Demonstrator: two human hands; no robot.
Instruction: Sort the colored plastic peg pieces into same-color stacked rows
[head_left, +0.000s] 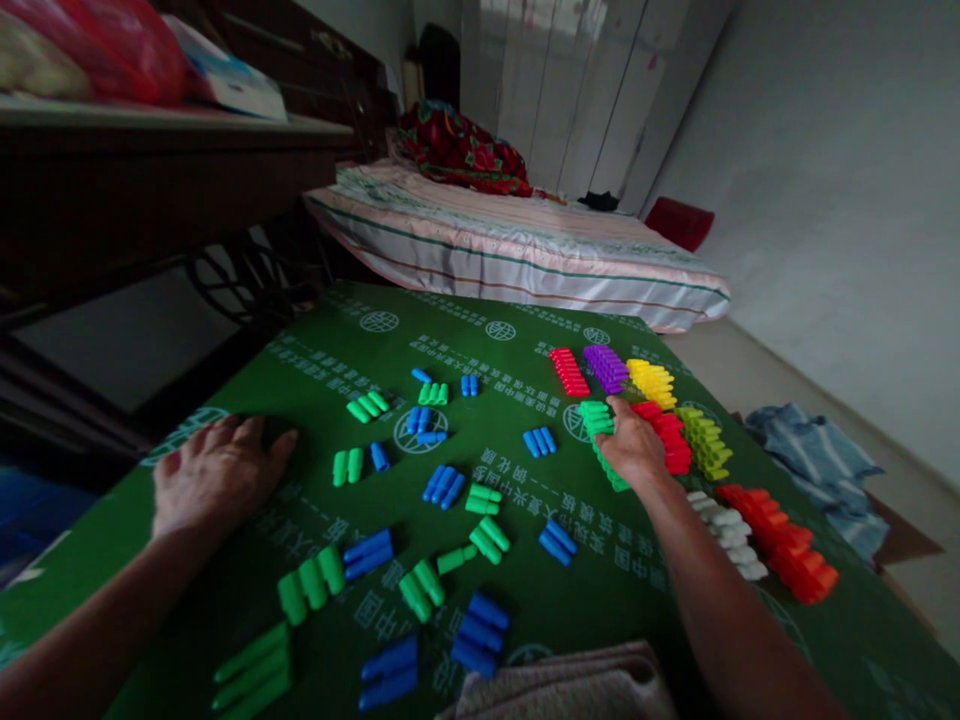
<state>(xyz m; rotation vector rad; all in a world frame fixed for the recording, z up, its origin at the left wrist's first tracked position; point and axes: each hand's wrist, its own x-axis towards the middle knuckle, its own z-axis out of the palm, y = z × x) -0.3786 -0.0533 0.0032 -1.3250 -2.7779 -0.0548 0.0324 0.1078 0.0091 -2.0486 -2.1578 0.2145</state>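
Note:
My left hand (217, 475) lies flat on the green mat (322, 360) at the left, fingers spread, holding nothing. My right hand (632, 443) reaches to the right side and rests on a row of green pegs (600, 420), its fingers curled over them. Beside that row stand neat rows of red pegs (568, 372), purple pegs (605, 367), yellow pegs (652, 382), lime pegs (705, 443), white pegs (731, 535) and orange-red pegs (784, 545). Loose green and blue pegs (444, 485) lie scattered over the middle and near part of the mat.
A folded towel (570, 685) lies at the mat's near edge. A striped mattress (510, 245) with a red bundle (461, 150) sits behind the mat. A dark table (150, 180) stands at the left. Blue cloth (817, 465) lies on the floor at the right.

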